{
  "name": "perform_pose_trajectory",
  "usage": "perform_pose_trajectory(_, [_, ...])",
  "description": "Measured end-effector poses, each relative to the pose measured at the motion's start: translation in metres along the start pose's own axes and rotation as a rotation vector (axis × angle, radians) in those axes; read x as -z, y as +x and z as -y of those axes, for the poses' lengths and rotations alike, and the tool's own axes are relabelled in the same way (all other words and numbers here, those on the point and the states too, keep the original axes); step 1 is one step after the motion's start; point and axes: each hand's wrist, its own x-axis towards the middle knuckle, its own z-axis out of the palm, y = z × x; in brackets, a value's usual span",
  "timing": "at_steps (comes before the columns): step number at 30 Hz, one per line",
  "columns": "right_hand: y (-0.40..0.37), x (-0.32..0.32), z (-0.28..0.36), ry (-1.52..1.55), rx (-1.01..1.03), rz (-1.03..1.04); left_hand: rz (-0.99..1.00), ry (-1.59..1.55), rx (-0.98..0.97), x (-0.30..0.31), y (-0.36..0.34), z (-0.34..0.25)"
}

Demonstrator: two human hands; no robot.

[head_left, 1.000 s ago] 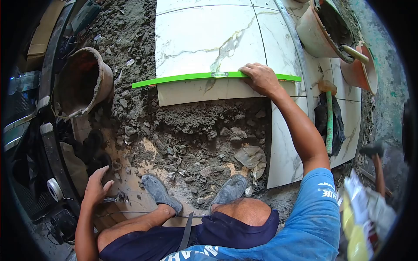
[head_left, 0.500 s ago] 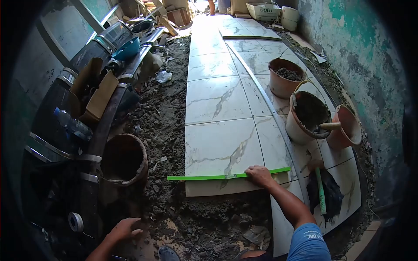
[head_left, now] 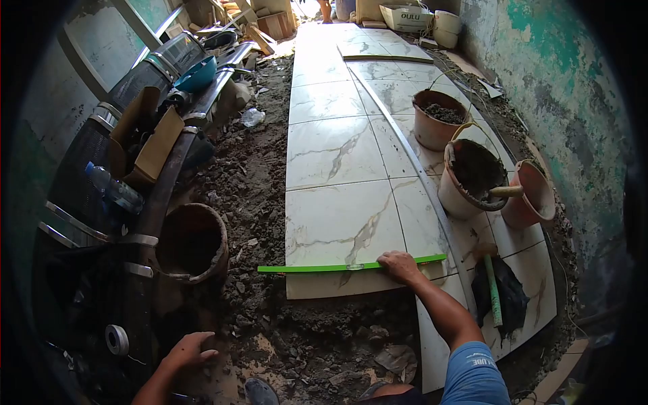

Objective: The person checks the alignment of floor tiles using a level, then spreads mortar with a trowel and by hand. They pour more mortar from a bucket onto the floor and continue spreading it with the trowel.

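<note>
Green level point(head_left: 304, 268) sits across the front tile point(head_left: 324, 221), right hand point(head_left: 399, 266) fingers curled over it. Left hand point(head_left: 189, 352) is past the tile's near-left corner, thumb spread from fingers. Lean too hard and that tile could tilt imo.

On my feed I have a long, narrow, bright-green level point(head_left: 324, 268) lying crosswise at lower centre of the frame, clear vial near its middle, right end slightly higher in view than the left.
</note>
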Motion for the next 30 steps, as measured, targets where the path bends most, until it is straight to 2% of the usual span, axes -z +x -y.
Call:
perform_pose_trajectory(9, [0.0,0.001,0.001,0.0,0.001,0.0,-0.037,-0.002,-0.045,-0.004,-0.004,0.011])
perform_pose_trajectory(30, [0.002,0.002,-0.002,-0.025,-0.001,0.012,-0.029,-0.024,-0.015,-0.003,-0.002,0.009])
